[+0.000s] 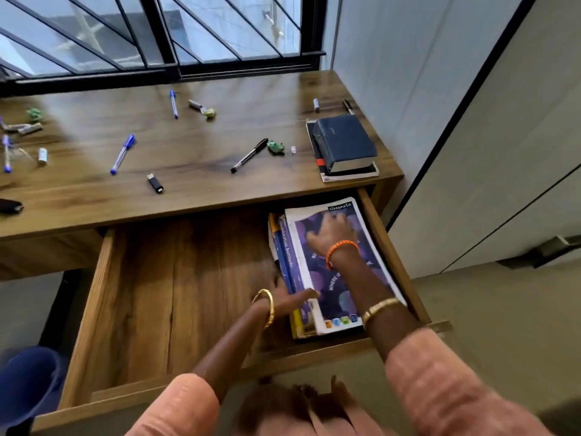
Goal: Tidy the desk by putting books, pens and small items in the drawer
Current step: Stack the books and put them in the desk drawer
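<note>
Drawer [176, 297] pulled out under the desk [195, 158], both of brown wood-grain board, the drawer floor showing dark knot streaks. Stack of books against the drawer's right wall: topmost a Classmate notebook [317, 297], glossy purple cover with round blotches, white border, a row of small coloured squares at its near edge; beneath it a blue-spined book [284, 256] and yellow edges, slightly fanned to the left. Right hand [330, 231] lies flat on the notebook's far half, fingers spread and straight, pressing, gripping nothing; orange braided band at the wrist, gold bangle further up the forearm. Left hand [294, 297] at the stack's near left edge, thumb laid over the notebook's cover; the fingers are hidden under or beside the books, so whether they curl round it I cannot tell. Gold bangle on that wrist too; pink ribbed sleeves on both arms. On the desk's right end, near its front edge, a thick dark-blue hardback [344, 146] sits on a thin flat book with a red spine mark. Scattered across the desktop: a black pen [248, 156], blue capped pens [122, 154] and [173, 103], a black USB stick [155, 183] near the front edge, crumpled green paper scraps [276, 146], small markers [316, 105] at the far right corner.
</note>
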